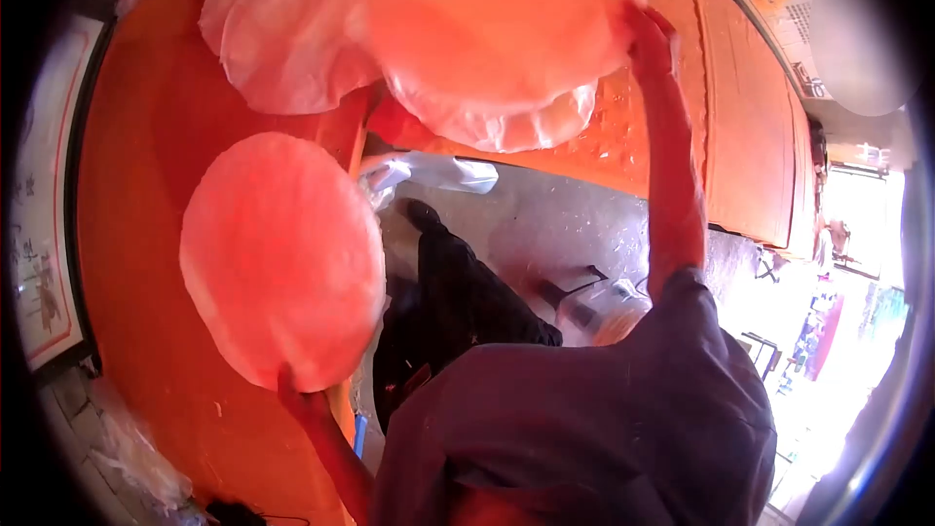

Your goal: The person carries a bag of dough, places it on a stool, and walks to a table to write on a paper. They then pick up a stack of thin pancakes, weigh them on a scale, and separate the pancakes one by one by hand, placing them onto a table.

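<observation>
A round, thin, pale sheet (282, 253), tinted pink by the light, lies over the orange surface at the left. My left hand (298, 392) pinches its lower edge, with the fingers partly hidden. At the top, my right hand (651, 37) is closed on the right edge of a larger round sheet (497, 19). Beneath that larger sheet, a shiny, wrinkled translucent layer (502, 122) shows. More thin, overlapping sheets (278, 49) spread out at the upper left, touching the large one.
The orange surface (146, 331) runs down the left and across the top right. White plastic (448, 172) sits by its inner edge, above the grey floor (545, 219). A clear bag (609, 312) is on the floor. A framed board (49, 195) stands far left.
</observation>
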Demonstrator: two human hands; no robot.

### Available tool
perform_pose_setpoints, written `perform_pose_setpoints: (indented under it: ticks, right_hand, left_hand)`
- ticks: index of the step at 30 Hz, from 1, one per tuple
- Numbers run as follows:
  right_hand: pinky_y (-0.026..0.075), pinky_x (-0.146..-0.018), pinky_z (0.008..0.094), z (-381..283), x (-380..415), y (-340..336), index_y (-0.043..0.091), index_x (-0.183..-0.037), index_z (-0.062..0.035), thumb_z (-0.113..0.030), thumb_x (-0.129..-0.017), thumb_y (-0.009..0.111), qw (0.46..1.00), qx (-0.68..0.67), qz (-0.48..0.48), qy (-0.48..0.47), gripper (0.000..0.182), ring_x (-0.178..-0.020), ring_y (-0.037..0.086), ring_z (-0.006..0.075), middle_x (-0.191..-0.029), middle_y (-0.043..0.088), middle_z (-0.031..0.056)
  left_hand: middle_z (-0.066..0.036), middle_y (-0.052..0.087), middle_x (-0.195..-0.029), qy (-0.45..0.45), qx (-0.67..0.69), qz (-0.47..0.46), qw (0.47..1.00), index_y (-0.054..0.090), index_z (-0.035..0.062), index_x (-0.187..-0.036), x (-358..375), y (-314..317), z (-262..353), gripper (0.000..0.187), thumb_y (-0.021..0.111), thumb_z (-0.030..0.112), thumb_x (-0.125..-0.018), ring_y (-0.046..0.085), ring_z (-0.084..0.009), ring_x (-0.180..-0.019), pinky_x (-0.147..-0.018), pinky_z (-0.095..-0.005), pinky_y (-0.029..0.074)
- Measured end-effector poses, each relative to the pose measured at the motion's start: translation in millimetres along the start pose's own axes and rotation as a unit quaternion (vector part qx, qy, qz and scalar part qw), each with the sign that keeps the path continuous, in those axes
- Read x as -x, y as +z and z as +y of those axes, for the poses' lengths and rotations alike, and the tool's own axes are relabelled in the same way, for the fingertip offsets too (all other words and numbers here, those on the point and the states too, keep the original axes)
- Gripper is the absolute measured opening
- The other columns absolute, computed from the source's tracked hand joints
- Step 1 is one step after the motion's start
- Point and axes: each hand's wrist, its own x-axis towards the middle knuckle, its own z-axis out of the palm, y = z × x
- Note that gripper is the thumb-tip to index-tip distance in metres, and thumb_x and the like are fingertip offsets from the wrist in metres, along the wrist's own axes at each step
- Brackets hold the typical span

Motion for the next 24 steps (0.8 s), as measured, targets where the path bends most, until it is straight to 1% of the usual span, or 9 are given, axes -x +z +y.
perform_pose_setpoints:
  ticks: [1, 4, 6, 9, 11, 13, 17, 20, 24]
  right_hand:
    - [0.044, -0.048, 0.0266, 15.0, 3.8, -23.9, 0.068, -0.09, -0.0049, -0.019, -0.083, 0.069, 0.996, -0.013, 0.091, -0.012, 0.016, -0.056, 0.053, 0.0109, -0.068, 0.058, 0.0015]
    - [0.041, -0.043, 0.0274, 85.1, -9.2, -113.5, 0.066, -0.096, -0.0008, -0.023, -0.082, 0.074, 0.964, 0.168, 0.193, 0.068, 0.027, -0.052, 0.053, 0.0125, -0.065, 0.058, 0.0025]
    - [0.045, -0.05, 0.0267, 133.3, 0.2, -99.4, 0.062, -0.107, 0.004, -0.019, -0.082, 0.074, 0.865, 0.416, 0.265, -0.094, 0.036, -0.059, 0.055, 0.0116, -0.071, 0.062, 0.0044]
    - [0.049, -0.064, 0.0335, 109.7, 107.8, 65.2, 0.068, -0.095, -0.0016, -0.011, -0.084, 0.064, 0.984, 0.117, -0.027, -0.132, 0.015, -0.077, 0.064, 0.0194, -0.09, 0.069, 0.0118]
    - [0.049, -0.064, 0.0281, 47.8, 201.8, 170.5, 0.063, -0.103, -0.0017, -0.013, -0.088, 0.064, 0.941, 0.107, -0.315, -0.065, 0.018, -0.077, 0.058, 0.0128, -0.086, 0.064, 0.0066]
    - [0.051, -0.076, 0.0354, 26.7, 277.0, 238.6, 0.062, -0.113, 0.0, -0.031, -0.078, 0.073, 0.871, 0.068, -0.487, -0.003, 0.048, -0.091, 0.061, 0.0241, -0.098, 0.065, 0.0131]
    - [0.05, -0.081, 0.038, 38.1, 356.2, 320.7, 0.061, -0.108, 0.0002, -0.03, -0.075, 0.072, 0.75, 0.134, -0.601, -0.241, 0.046, -0.093, 0.061, 0.0333, -0.102, 0.063, 0.0185]
    - [0.048, -0.058, 0.04, 45.9, 358.3, 322.5, 0.061, -0.082, -0.0031, -0.012, -0.08, 0.06, 0.84, 0.063, -0.52, -0.144, 0.009, -0.065, 0.059, 0.0327, -0.074, 0.06, 0.0162]
    - [0.048, -0.056, 0.0446, 52.3, 365.8, 333.5, 0.061, -0.074, -0.0069, -0.015, -0.077, 0.06, 0.826, 0.135, -0.484, -0.256, 0.009, -0.067, 0.061, 0.0314, -0.068, 0.059, 0.0127]
  left_hand:
    - [-0.018, 0.043, -0.14, -0.008, -0.159, 0.046, 0.986, 0.034, -0.0026, -0.139, 0.8, 17.1, 5.1, 0.062, 0.055, 0.029, -0.091, 0.043, -0.0315, -0.128, -0.105, -0.0468, 0.039]
    - [-0.018, 0.041, -0.142, -0.077, -0.003, 0.102, 0.992, 0.032, -0.0021, -0.141, -0.7, 23.3, 11.3, 0.064, 0.057, 0.029, -0.091, 0.042, -0.0316, -0.13, -0.106, -0.0474, 0.038]
    - [-0.017, 0.039, -0.143, -0.054, -0.002, 0.035, 0.998, 0.031, -0.0018, -0.142, 4.6, 19.5, 13.9, 0.066, 0.059, 0.028, -0.09, 0.04, -0.0317, -0.131, -0.106, -0.0473, 0.038]
    - [-0.013, 0.049, -0.133, 0.077, -0.085, -0.071, 0.991, 0.039, -0.0024, -0.137, 27.9, 76.8, 22.4, 0.057, 0.058, 0.026, -0.091, 0.048, -0.0274, -0.121, -0.1, -0.0428, 0.044]
    - [-0.012, 0.051, -0.131, 0.082, -0.106, -0.222, 0.966, 0.041, -0.0026, -0.135, 37.1, 106.5, 47.6, 0.055, 0.059, 0.025, -0.09, 0.05, -0.0257, -0.118, -0.097, -0.0414, 0.046]
    - [-0.016, 0.042, -0.141, 0.098, -0.138, -0.03, 0.985, 0.034, -0.0001, -0.141, 25.3, 91.8, 46.4, 0.063, 0.065, 0.011, -0.086, 0.045, -0.0282, -0.126, -0.101, -0.0407, 0.041]
    - [-0.013, 0.049, -0.131, 0.124, -0.159, -0.027, 0.979, 0.041, -0.0008, -0.134, 22.6, 91.8, 47.9, 0.054, 0.063, 0.006, -0.085, 0.051, -0.0246, -0.118, -0.095, -0.0366, 0.045]
    - [-0.011, 0.055, -0.124, 0.135, -0.143, -0.033, 0.98, 0.047, -0.0014, -0.13, 25.2, 108.2, 43.3, 0.048, 0.062, 0.002, -0.084, 0.055, -0.0219, -0.111, -0.09, -0.0335, 0.047]
    - [-0.012, 0.057, -0.12, 0.121, -0.098, 0.017, 0.988, 0.049, -0.0015, -0.128, 21.1, 105.3, 38.9, 0.047, 0.063, 0.006, -0.084, 0.057, -0.0245, -0.11, -0.091, -0.0359, 0.048]
